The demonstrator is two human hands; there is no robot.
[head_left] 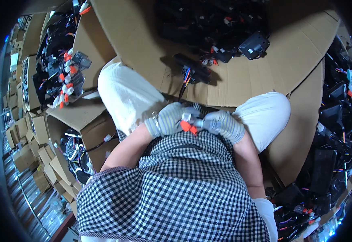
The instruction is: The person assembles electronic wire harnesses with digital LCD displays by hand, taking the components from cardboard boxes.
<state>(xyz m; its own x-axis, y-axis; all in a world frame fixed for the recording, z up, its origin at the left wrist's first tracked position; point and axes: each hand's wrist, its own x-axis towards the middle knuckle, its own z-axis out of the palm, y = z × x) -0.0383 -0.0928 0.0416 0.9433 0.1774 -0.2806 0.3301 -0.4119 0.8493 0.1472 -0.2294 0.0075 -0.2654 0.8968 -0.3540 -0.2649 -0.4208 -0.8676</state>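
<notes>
Both my hands wear striped knit gloves and meet over my lap. My left hand is closed on the cable end of a wire harness. From the other side, my right hand pinches at the same cluster of plugs. White connectors and orange-red connectors show between the fingertips. A dark cable with coloured wires runs from there up to a black plastic unit lying on the cardboard. The fingers partly cover the plugs, so which one each hand grips is hard to see.
A large cardboard sheet spreads ahead, with a pile of black units at its far side. Boxes of wired units stand left and right. An open carton sits beside my left knee. Many cartons fill the far left.
</notes>
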